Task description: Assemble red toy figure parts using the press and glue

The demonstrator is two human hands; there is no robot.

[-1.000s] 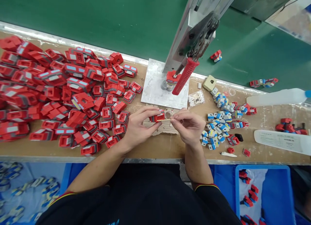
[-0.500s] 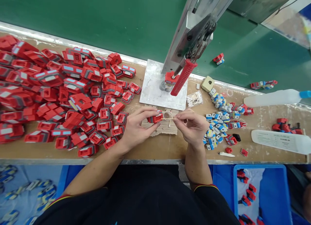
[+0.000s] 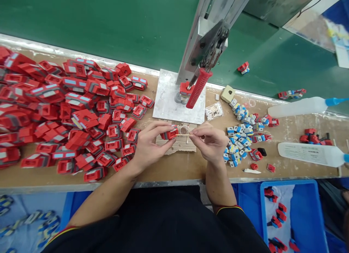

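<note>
Between the thumb and fingers of my left hand [image 3: 151,145] is a red block part [image 3: 169,133], held at the middle of the bench. My right hand [image 3: 209,142] pinches a thin cotton swab [image 3: 182,135], whose far tip meets the right side of the red part. Below both hands lies a torn piece of cardboard [image 3: 182,146] with a small clear ring [image 3: 184,129] and another swab on it. Behind them stands a lever press with a red handle [image 3: 199,88] on a metal plate [image 3: 160,106]; another red part [image 3: 185,86] sits under its plunger.
Red parts [image 3: 79,138] are heaped at left. Right of my hands are white-blue pieces [image 3: 240,140], a swab packet [image 3: 213,111], a yellowish block [image 3: 228,94] and two plastic bottles [image 3: 311,154]. Blue bins [image 3: 309,209] stand below the bench edge.
The whole view has shifted slightly, moving the bench items a little leftward. Both hands keep their grips, and the swab still reaches the red part.
</note>
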